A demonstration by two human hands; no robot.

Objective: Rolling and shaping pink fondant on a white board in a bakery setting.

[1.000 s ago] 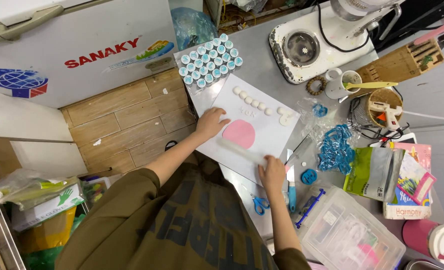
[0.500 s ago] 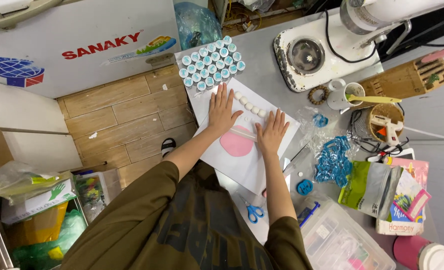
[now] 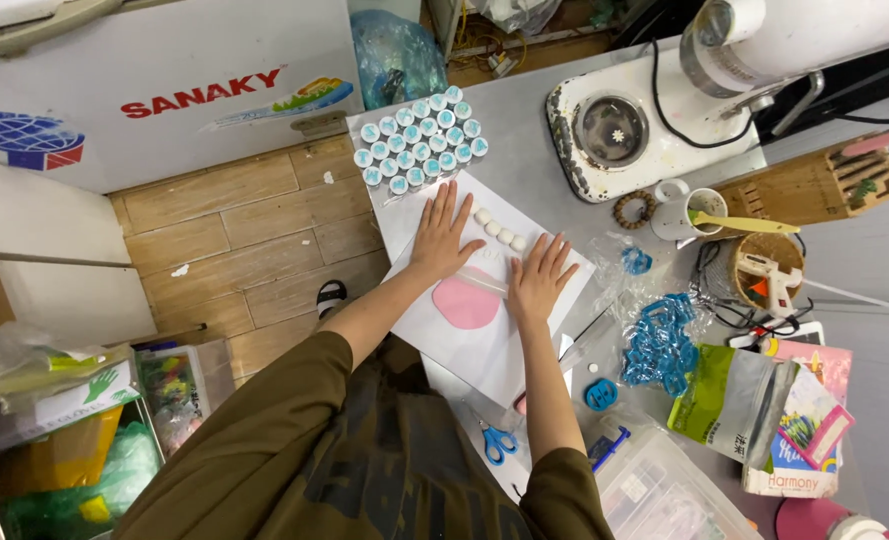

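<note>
Head view, looking straight down: at the far left a white chest freezer (image 3: 164, 90) stands over wooden floor planks (image 3: 234, 240), with bags and boxes (image 3: 54, 420) heaped below it. Further along, on the grey tabletop (image 3: 524, 130), a cluster of small blue-capped pots (image 3: 419, 138) sits at the top corner of a white sheet (image 3: 474, 300). The left hand (image 3: 439, 238) lies flat on that sheet, fingers spread wide and holding nothing, pressing on one end of a clear rolling pin (image 3: 479, 282). The pin lies across the upper edge of a flat pink disc of dough (image 3: 464, 303), which rests near the middle of the sheet between the two forearms. A short row of small white balls (image 3: 499, 228) lies on the sheet between the hands, just beyond the pin. The right hand (image 3: 539, 278) is likewise flat and splayed, palm down on the pin's other end. Blue-handled scissors (image 3: 499, 440) lie near the right elbow. Further right are a pile of blue cutters (image 3: 659, 345), a white stand mixer base (image 3: 624, 130), a cup with a yellow spatula (image 3: 704, 215), a glue gun in a basket (image 3: 764, 275) and a green pouch (image 3: 729, 395).
</note>
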